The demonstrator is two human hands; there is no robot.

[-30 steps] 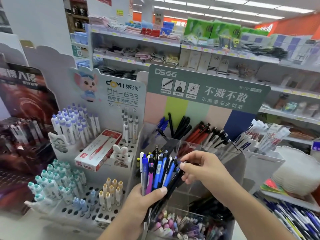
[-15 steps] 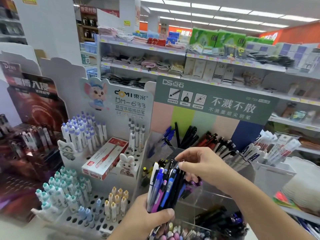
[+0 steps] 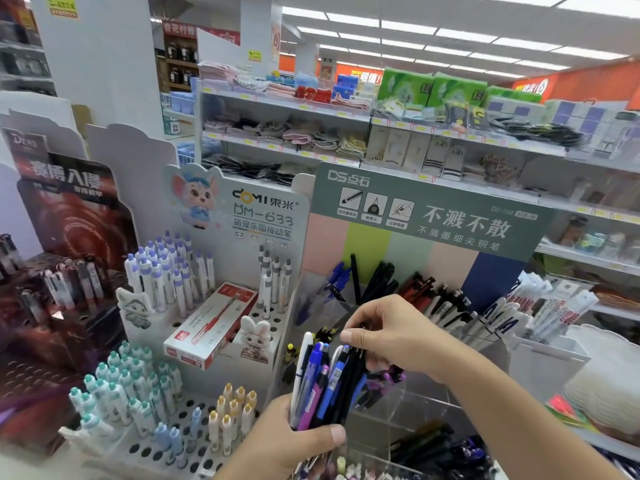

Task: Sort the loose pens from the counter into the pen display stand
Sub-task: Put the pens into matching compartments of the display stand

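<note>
My left hand [image 3: 291, 441] grips an upright bundle of pens [image 3: 325, 382] in blue, purple, black and white, low in the middle of the view. My right hand [image 3: 388, 332] reaches in from the right and pinches the tops of the black pens in that bundle. Right behind them stands the clear acrylic pen display stand [image 3: 408, 403] with its green header card [image 3: 426, 209]. Blue, black, red and white pens sit in its rear compartments, more dark pens in a lower front one.
A white pegged stand [image 3: 194, 441] to the left holds teal, yellow and purple-capped pens and a red pen box [image 3: 211, 323]. A dark display [image 3: 65, 258] is at far left. White trays [image 3: 550, 355] and stacked goods lie right. Store shelves run behind.
The view has tilted up and the bundle sits lower in frame. My right hand has shifted from the bundle's right side up to the pen tops, closing its fingers on black ones.
</note>
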